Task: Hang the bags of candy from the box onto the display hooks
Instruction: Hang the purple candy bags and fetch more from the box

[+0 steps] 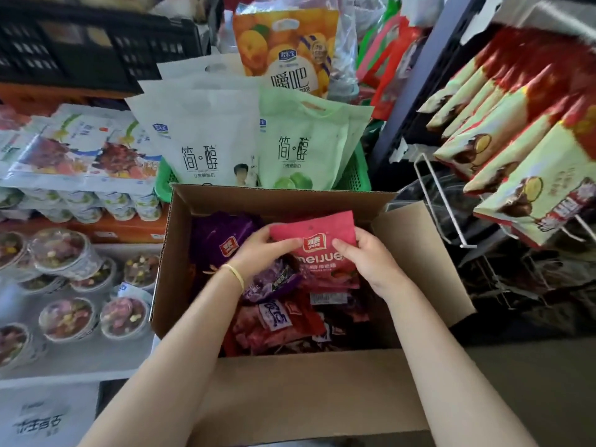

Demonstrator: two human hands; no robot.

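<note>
One open cardboard box [292, 201] holds a jumbled heap of purple and red candy bags, too overlapped to count. Above the heap near the box's far edge, the left hand [258, 250] and right hand [371, 262] each pinch a side of one pink candy bag [317, 243], flat, with a red logo patch and white lettering partly covered by the fingers. By the box's right edge stand white wire display hooks [442, 201], their number unclear under the hanging packets.

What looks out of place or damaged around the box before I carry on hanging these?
Nothing looks spilled or torn. The candy bags lie jumbled at mixed angles inside the cardboard box, which seems normal for loose packing. Both hands, left hand and right hand, hold the pink bag intact. An empty white wire hook stands free on the right.
</note>
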